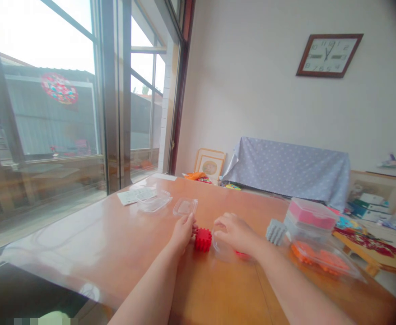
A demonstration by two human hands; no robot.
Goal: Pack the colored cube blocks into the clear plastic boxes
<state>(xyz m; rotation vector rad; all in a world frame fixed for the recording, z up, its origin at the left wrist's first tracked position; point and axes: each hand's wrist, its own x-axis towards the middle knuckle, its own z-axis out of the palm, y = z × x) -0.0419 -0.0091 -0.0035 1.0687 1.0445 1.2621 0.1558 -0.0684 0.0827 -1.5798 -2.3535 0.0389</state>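
My left hand (183, 231) is at the middle of the table, its fingers drawn together beside a red toothed block (203, 240). What those fingers pinch, if anything, is hidden. A clear plastic lid (185, 206) shows just beyond the fingertips; whether they touch it I cannot tell. My right hand (233, 229) bends over a clear plastic box (221, 251), fingers curled at its rim. Partly under that wrist a red piece (241, 255) shows, blurred by the clear plastic.
To the right, a grey toothed block (276, 232) stands by stacked clear boxes (308, 228) with pink contents. Orange pieces (319, 258) sit under clear plastic in front. Another clear container (153, 201) and a printed sheet (130, 197) lie at the far left, near the window.
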